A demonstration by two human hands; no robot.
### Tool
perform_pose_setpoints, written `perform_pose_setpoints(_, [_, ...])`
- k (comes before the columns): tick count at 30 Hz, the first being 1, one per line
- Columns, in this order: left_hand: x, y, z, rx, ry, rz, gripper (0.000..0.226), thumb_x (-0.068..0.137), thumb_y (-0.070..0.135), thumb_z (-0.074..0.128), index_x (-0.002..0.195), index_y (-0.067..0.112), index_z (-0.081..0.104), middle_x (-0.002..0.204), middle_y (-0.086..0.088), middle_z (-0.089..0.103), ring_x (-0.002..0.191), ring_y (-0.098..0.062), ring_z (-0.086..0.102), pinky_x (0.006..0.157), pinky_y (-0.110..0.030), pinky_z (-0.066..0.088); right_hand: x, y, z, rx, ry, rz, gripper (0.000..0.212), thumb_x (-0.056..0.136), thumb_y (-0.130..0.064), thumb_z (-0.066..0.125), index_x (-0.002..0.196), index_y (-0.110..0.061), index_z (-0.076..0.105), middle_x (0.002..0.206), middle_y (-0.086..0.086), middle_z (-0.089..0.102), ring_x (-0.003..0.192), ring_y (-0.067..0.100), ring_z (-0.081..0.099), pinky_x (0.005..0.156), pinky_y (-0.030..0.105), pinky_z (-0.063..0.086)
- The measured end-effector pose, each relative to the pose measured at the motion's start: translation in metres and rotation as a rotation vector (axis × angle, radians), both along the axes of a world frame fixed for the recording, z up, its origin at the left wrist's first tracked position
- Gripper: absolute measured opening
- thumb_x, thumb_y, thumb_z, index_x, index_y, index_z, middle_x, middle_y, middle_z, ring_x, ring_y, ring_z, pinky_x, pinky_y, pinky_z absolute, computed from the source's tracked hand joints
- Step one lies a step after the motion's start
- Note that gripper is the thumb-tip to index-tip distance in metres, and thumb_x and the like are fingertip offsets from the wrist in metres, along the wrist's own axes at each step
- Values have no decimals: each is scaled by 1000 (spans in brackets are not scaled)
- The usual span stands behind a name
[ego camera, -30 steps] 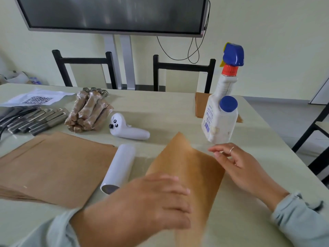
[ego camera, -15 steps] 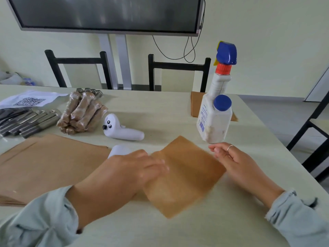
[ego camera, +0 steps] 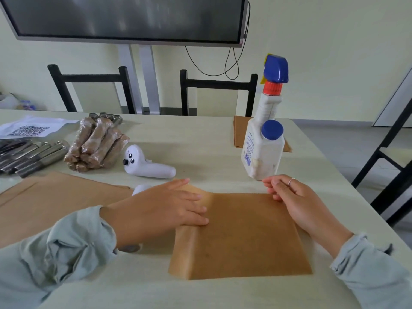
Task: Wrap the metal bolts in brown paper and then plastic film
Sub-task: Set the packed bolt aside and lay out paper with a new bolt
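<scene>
Bare metal bolts [ego camera: 29,156] lie in a row at the table's [ego camera: 200,139] left edge, none on the sheet yet. Just right of them sits a pile of wrapped bolts [ego camera: 95,146], brown paper under film. Brown paper stack [ego camera: 51,204] occupies the near-left part of the table. A white roll end [ego camera: 141,188] peeks out past the stack's right edge, probably the plastic film; too hidden to say.

Left hand [ego camera: 160,210] lies flat, fingers straight and together, pressing the left strip of the single brown paper sheet [ego camera: 240,237] near the table's front edge. It holds nothing. That left strip is humped, not flat.

Right hand [ego camera: 296,201] sits at the sheet's far-right corner, fingers loosely curled, tips on the corner. Whether it pinches the paper or only pins it, cannot tell.

Judged step: laying the sheet out for the next bolt. To do it well: sweep the left palm outward to kill the hump, keep the right corner pinned so the sheet doesn't rotate, square an edge to the table's front edge. Spray bottle [ego camera: 265,139] stands just beyond the right hand; risk of a knock.
</scene>
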State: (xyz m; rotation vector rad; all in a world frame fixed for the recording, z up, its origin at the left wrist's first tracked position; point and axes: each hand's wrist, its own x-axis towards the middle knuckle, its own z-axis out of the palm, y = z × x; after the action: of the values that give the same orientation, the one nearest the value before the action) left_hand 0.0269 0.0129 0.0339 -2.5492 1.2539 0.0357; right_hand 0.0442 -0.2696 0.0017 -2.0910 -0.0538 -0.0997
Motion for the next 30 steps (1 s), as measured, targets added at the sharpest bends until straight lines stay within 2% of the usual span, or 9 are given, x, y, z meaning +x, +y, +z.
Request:
perform_pose_setpoints(2, [6,7,-2,-9,50,72,48,104,15,20,145,40,23,154,19,16,144,-7,1,92,-23,-38,0,0,0,-38,-8,5,23,98,-35,40,95,-40,63,94,-17,65,87,-4,58,70,14,38])
perform_pose_setpoints(9, [20,24,-6,20,145,108,55,103,10,25,142,48,20,151,27,13,135,6,-14,94,-15,-34,0,3,-3,-157,-59,52,14,92,-34,54,93,-46,61,98,-20,60,80,-10,55,64,4,38])
perform_pose_setpoints(13, [26,28,-6,-44,176,67,59,101,6,25,141,48,22,151,26,16,132,6,-18,98,-14,-29,-5,3,-3,-369,-100,218,14,78,-48,65,89,-56,61,116,-33,42,102,-13,42,83,1,29])
perform_pose_setpoints(16, [29,30,-8,-59,126,90,56,102,9,24,142,48,24,153,22,18,143,-2,-2,107,-18,-9,-7,1,-2,-468,-170,262,27,63,-69,54,85,-56,63,119,-39,38,111,-18,30,90,-1,19])
perform_pose_setpoints(18, [24,26,1,-98,39,83,53,99,11,24,137,45,39,149,17,33,140,-11,24,106,-25,16,-9,1,0,-455,-218,242,37,65,-72,47,84,-49,69,118,-41,41,112,-23,30,88,-6,18])
perform_pose_setpoints(21, [18,26,9,-268,-224,-56,47,77,7,45,104,34,72,108,12,69,94,-11,67,77,-19,48,-8,1,0,-357,-264,170,46,73,-67,39,92,-39,71,116,-35,50,105,-24,41,81,-5,27])
perform_pose_setpoints(23, [15,28,5,-353,-221,-42,50,74,2,45,106,30,72,109,11,69,92,-7,67,78,-16,46,-7,2,0,-293,-259,128,39,76,-63,37,91,-44,67,115,-30,53,98,-20,48,76,-4,32])
perform_pose_setpoints(26, [19,26,2,-313,-162,-38,56,78,-7,49,119,29,64,126,6,61,114,-12,59,95,-24,43,-4,0,-2,-325,-229,163,27,75,-62,41,89,-54,62,117,-33,49,98,-18,49,77,-2,32])
perform_pose_setpoints(30, [32,29,-6,-69,-67,156,68,92,-6,33,142,39,33,154,9,24,143,-12,15,114,-31,0,0,-1,-11,-528,-177,282,28,69,-69,41,95,-65,50,123,-34,35,116,-11,31,94,14,25])
